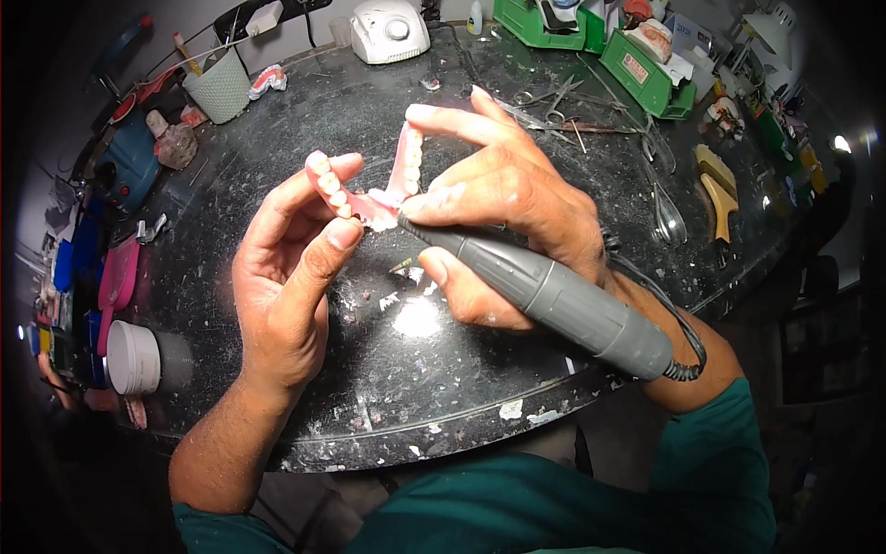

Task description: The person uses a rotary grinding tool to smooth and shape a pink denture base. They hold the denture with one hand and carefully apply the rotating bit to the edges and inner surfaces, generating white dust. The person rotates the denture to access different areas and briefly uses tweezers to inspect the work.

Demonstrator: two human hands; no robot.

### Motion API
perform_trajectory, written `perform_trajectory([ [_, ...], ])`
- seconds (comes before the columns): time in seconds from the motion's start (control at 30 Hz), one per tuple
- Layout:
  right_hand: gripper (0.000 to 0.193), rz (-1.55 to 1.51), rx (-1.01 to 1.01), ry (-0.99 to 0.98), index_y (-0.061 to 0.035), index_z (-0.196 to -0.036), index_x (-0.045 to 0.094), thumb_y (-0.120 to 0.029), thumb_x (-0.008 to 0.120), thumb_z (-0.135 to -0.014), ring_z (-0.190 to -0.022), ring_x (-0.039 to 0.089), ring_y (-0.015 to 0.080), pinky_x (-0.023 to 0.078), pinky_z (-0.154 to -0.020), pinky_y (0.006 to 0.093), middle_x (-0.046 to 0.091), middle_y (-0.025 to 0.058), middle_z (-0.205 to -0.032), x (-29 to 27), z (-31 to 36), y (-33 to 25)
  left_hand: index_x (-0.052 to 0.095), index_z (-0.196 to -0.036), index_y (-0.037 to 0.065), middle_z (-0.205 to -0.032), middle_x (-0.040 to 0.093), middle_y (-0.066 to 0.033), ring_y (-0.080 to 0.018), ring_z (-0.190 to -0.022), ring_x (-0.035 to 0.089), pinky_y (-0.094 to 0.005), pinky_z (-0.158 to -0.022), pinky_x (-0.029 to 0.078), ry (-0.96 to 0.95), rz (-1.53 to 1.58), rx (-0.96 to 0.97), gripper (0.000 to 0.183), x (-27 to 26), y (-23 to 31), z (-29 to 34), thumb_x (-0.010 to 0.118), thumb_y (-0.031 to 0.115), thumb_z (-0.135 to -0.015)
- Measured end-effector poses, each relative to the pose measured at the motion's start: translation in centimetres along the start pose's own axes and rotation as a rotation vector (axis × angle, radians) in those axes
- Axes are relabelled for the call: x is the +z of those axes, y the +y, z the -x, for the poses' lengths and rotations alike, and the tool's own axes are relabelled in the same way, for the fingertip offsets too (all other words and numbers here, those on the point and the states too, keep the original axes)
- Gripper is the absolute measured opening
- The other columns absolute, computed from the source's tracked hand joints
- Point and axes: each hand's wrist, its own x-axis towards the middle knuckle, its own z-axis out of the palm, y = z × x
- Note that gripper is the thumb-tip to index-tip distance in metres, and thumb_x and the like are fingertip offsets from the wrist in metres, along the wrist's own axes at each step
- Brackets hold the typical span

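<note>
A U-shaped denture (407, 164) with pink base and cream teeth is held up over the middle of the black bench. My left hand (293, 245) pinches its left arm between thumb and fingers. In my right hand (512, 185) lies a dark grey handpiece (554, 291), a rotary grinding tool with a cord at its rear end. Its tip points at the front of the denture; the bur at the tip is hidden by my fingers. My right index fingertip touches the top of the denture's right arm.
A white control box (389, 32) with a dial stands at the back. Green bins (646, 78), scissors (556, 111) and a brush (718, 189) lie at the right. A woven cup (219, 88) and white tub (134, 358) stand at the left. The bench (360, 406) has scattered debris.
</note>
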Motion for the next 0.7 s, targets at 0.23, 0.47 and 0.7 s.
perform_trajectory([
  [0.23,0.039,-0.024,-0.002,-0.022,-0.0079,-0.104,0.064,-0.004,0.073,-0.067,-0.118,0.059,0.0423,0.022,-0.110,0.0656,0.066,0.0084,-0.091,0.02,0.00,-0.01,0.051,-0.129,-0.001,-0.128,0.058,-0.0156,-0.0168,-0.108,0.061,-0.0342,-0.101,0.045,0.008,-0.012,0.000,0.043,-0.15,0.03,0.04,0.065,0.001,-0.089],
  [0.47,0.037,-0.018,0.018,-0.050,-0.0078,-0.104,0.064,-0.006,0.072,-0.068,-0.121,0.057,0.0436,0.016,-0.112,0.0668,0.065,0.0081,-0.090,-0.31,-0.03,-0.24,0.053,-0.124,-0.001,-0.123,0.060,-0.0130,-0.0159,-0.107,0.062,-0.0297,-0.096,0.048,-0.009,0.020,-0.017,0.039,-0.07,0.08,0.07,0.065,-0.004,-0.088],
  [0.7,0.035,-0.017,0.016,-0.080,-0.0071,-0.104,0.063,-0.006,0.072,-0.070,-0.125,0.053,0.0446,0.013,-0.112,0.0673,0.066,0.0088,-0.092,-0.54,0.04,-0.25,0.053,-0.122,-0.001,-0.122,0.059,-0.0117,-0.0161,-0.108,0.062,-0.0298,-0.096,0.049,-0.014,0.069,-0.035,0.037,0.07,0.26,0.03,0.065,-0.006,-0.088],
])
